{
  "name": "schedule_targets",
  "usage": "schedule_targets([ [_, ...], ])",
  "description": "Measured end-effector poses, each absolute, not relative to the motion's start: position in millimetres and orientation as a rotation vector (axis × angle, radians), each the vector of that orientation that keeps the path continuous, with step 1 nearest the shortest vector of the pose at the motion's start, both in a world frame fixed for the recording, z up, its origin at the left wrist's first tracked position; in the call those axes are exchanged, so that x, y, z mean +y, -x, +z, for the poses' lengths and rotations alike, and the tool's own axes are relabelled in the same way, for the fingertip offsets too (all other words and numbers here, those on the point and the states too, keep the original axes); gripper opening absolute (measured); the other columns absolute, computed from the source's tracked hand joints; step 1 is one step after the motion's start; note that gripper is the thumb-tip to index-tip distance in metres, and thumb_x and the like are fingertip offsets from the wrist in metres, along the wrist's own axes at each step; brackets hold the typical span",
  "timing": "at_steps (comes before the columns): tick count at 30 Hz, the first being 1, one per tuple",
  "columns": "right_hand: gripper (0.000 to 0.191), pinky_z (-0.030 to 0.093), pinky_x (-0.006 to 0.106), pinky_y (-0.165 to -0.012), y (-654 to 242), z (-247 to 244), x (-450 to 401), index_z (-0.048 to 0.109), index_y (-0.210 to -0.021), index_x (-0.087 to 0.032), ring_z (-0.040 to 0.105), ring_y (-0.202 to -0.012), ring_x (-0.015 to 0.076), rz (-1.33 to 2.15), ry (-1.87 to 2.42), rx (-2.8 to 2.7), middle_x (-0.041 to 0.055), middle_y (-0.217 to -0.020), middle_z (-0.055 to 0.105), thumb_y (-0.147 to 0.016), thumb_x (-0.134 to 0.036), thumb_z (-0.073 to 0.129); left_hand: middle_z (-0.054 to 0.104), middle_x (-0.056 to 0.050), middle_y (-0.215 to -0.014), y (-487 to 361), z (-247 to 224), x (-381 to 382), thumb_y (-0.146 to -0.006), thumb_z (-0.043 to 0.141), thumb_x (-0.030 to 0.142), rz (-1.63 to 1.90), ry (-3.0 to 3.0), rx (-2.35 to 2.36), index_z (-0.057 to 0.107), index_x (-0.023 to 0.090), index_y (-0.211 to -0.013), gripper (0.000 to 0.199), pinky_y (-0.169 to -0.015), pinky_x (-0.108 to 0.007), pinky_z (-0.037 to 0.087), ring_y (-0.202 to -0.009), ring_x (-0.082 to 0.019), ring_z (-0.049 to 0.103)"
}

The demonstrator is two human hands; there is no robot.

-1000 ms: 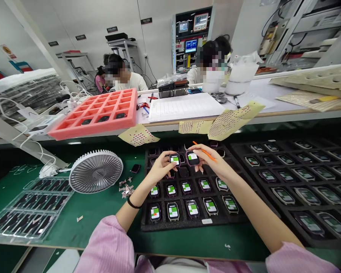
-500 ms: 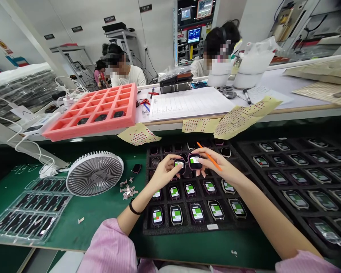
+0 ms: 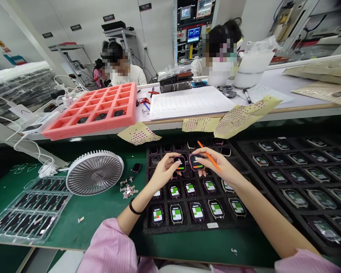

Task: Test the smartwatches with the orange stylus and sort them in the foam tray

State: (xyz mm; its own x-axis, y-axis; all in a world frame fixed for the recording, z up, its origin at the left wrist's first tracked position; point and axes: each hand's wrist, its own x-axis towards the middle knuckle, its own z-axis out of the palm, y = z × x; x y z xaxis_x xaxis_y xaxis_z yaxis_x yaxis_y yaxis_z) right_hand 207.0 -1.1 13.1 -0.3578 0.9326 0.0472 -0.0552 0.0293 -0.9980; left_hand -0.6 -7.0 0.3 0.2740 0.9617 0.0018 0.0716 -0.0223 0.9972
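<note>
My left hand (image 3: 168, 168) is closed around a smartwatch body (image 3: 181, 163) without a strap, its thumb on the lit screen. Beside it, my right hand (image 3: 213, 161) grips a second purple-framed smartwatch body (image 3: 197, 163), with the thumb over the screen. An orange pen-like stick (image 3: 209, 156) is also tucked between the fingers of my right hand. Both screens are dark with a coloured band near the bottom. Below the hands lies a black foam tray (image 3: 184, 226) whose pockets hold several watch bodies, many with green and white screens.
Another black foam tray of watches (image 3: 278, 201) lies at right. A grey fan (image 3: 95, 174), small pale scraps (image 3: 127, 190) and a clear tray of black parts (image 3: 31, 212) are at left. A pink foam tray (image 3: 92, 131) rests on the shelf. Two people sit beyond.
Both held watches' screens have switched from green and white blocks to a dark display with a coloured band low down. The hands have barely moved.
</note>
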Motion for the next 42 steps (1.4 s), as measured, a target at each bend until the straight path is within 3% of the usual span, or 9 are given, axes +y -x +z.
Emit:
schedule_targets([
  [7,0.029,0.049,0.027,-0.048,-208.1,17.5,-3.4,0.058,-0.106,-0.021,0.063,-0.056,0.0138,1.547,0.844,-1.433,0.0012,-0.079,0.063,-0.084,-0.039,0.065,0.061,-0.002,-0.082,2.0,-0.9,-6.8,-0.087,0.053,0.05,0.963,-1.378,0.983,0.053,0.018,-0.113,0.041,-0.041,-0.017,0.039,-0.062,-0.012,0.063],
  [10,0.041,0.048,0.026,-0.047,-212.6,18.6,-2.4,0.058,-0.109,-0.023,0.063,-0.061,0.0149,1.653,0.748,-1.39,0.0011,-0.08,0.063,-0.074,-0.03,0.076,0.063,-0.005,-0.096,5.5,6.0,-10.2,-0.081,0.066,0.043,0.917,-1.398,0.913,0.051,0.02,-0.119,0.046,-0.047,-0.018,0.043,-0.073,-0.014,0.065],
  [13,0.053,0.045,0.025,-0.044,-218.0,18.9,-1.9,0.058,-0.112,-0.026,0.061,-0.059,0.0139,1.729,0.672,-1.345,0.0015,-0.083,0.062,-0.065,-0.028,0.083,0.063,-0.007,-0.111,10.7,15.2,-13.5,-0.07,0.079,0.027,0.889,-1.392,0.814,0.05,0.023,-0.122,0.059,-0.063,-0.02,0.049,-0.09,-0.016,0.063],
  [17,0.056,0.045,0.027,-0.043,-221.5,18.8,-2.6,0.059,-0.113,-0.027,0.057,-0.054,0.0128,1.747,0.663,-1.322,0.004,-0.09,0.063,-0.063,-0.033,0.084,0.065,-0.006,-0.102,14.5,19.8,-14.6,-0.066,0.082,0.025,0.887,-1.253,0.69,0.052,0.023,-0.121,0.063,-0.061,-0.022,0.049,-0.08,-0.015,0.063],
  [19,0.055,0.047,0.028,-0.046,-220.7,19.1,-3.1,0.058,-0.112,-0.027,0.058,-0.055,0.0131,1.706,0.683,-1.356,0.0037,-0.09,0.064,-0.064,-0.031,0.083,0.065,-0.005,-0.1,13.7,18.2,-14.5,-0.066,0.082,0.025,0.896,-1.249,0.677,0.051,0.023,-0.121,0.063,-0.059,-0.021,0.048,-0.078,-0.014,0.063],
  [25,0.05,0.054,0.029,-0.056,-216.4,15.2,-2.2,0.055,-0.115,-0.027,0.066,-0.071,0.0158,1.491,0.819,-1.529,0.006,-0.107,0.063,-0.071,-0.026,0.079,0.063,-0.006,-0.109,9.4,12.0,-13.8,-0.077,0.073,0.021,0.991,-1.528,0.859,0.05,0.022,-0.122,0.051,-0.076,-0.024,0.05,-0.086,-0.012,0.062],
  [30,0.048,0.056,0.032,-0.061,-213.4,8.9,0.9,0.053,-0.117,-0.026,0.066,-0.076,0.0175,1.33,0.9,-1.608,0.0081,-0.115,0.06,-0.075,-0.032,0.075,0.064,-0.007,-0.107,7.6,9.7,-11.7,-0.075,0.075,0.027,1.011,-1.542,0.977,0.05,0.021,-0.123,0.054,-0.07,-0.022,0.049,-0.082,-0.013,0.061],
  [37,0.038,0.055,0.031,-0.062,-210.7,6.0,1.4,0.053,-0.118,-0.026,0.064,-0.074,0.0153,1.367,0.851,-1.624,0.0071,-0.113,0.058,-0.084,-0.037,0.066,0.066,-0.007,-0.103,4.9,3.2,-8.2,-0.077,0.073,0.034,1.072,-1.446,1.021,0.052,0.02,-0.116,0.047,-0.06,-0.021,0.047,-0.076,-0.013,0.065],
  [42,0.037,0.053,0.03,-0.059,-209.6,7.9,0.8,0.053,-0.115,-0.025,0.063,-0.067,0.0138,1.404,0.857,-1.597,0.004,-0.098,0.061,-0.083,-0.035,0.068,0.066,-0.007,-0.102,5.2,0.9,-5.3,-0.083,0.064,0.043,1.096,-1.425,0.959,0.051,0.019,-0.118,0.044,-0.05,-0.019,0.044,-0.071,-0.013,0.065],
])
